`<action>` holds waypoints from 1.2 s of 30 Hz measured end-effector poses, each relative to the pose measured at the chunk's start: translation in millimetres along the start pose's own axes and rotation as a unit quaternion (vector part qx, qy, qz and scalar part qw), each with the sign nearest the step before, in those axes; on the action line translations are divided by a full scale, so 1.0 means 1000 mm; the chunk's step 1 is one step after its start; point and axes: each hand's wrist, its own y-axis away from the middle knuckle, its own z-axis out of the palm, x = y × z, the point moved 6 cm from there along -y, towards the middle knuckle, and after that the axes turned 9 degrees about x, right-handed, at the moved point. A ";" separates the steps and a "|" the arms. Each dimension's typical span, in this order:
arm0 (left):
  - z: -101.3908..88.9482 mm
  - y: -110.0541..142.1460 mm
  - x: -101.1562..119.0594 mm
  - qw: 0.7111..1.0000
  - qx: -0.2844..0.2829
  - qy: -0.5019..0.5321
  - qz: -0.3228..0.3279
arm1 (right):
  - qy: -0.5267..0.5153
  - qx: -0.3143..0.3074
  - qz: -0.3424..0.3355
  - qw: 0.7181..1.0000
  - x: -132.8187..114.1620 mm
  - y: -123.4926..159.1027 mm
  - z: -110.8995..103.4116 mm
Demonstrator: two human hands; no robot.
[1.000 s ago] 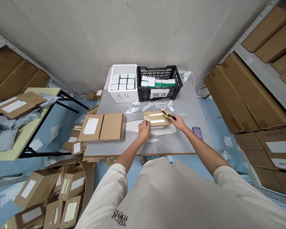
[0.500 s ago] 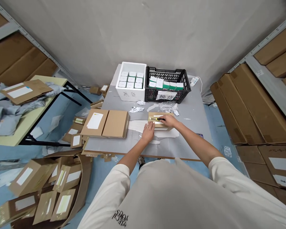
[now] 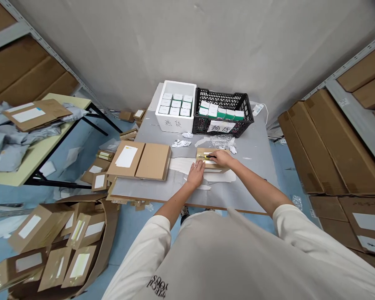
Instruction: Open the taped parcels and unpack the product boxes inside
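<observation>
A small taped cardboard box (image 3: 217,168) lies on the grey table (image 3: 237,193) in front of me. My right hand (image 3: 221,157) is closed around a yellow and black utility knife (image 3: 209,156), whose tip rests at the taped top near the box's left end. My left hand (image 3: 196,173) lies with fingers stretched out against the left front corner of the same box. White paper sheets (image 3: 181,165) stick out from under and beside the box.
Two flat cardboard boxes (image 3: 153,161) sit to the left. Behind stand a white foam box (image 3: 175,125) and a black crate (image 3: 250,121), both holding small white-and-green boxes. Bubble wrap (image 3: 221,141) and crumpled paper (image 3: 181,143) lie between. A big carton (image 3: 111,233) of parcels stands at lower left.
The view has shifted slightly, so the table's things appear a little further right. Both hands keep nearly the same place on the box, the knife still in my right hand.
</observation>
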 end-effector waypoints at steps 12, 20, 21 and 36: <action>-0.003 0.002 0.004 1.000 0.003 -0.024 0.007 | 0.062 -0.019 -0.024 0.998 -0.011 -0.008 -0.001; -0.004 0.006 0.005 0.999 0.007 -0.044 -0.003 | 0.101 -0.052 0.019 0.993 0.007 0.006 -0.008; -0.004 0.006 0.006 0.999 0.008 -0.045 -0.004 | 0.102 -0.054 0.021 0.993 0.012 0.009 -0.009; -0.007 0.001 0.015 0.998 0.000 -0.067 -0.017 | 0.084 -0.055 0.120 0.988 0.136 0.110 -0.026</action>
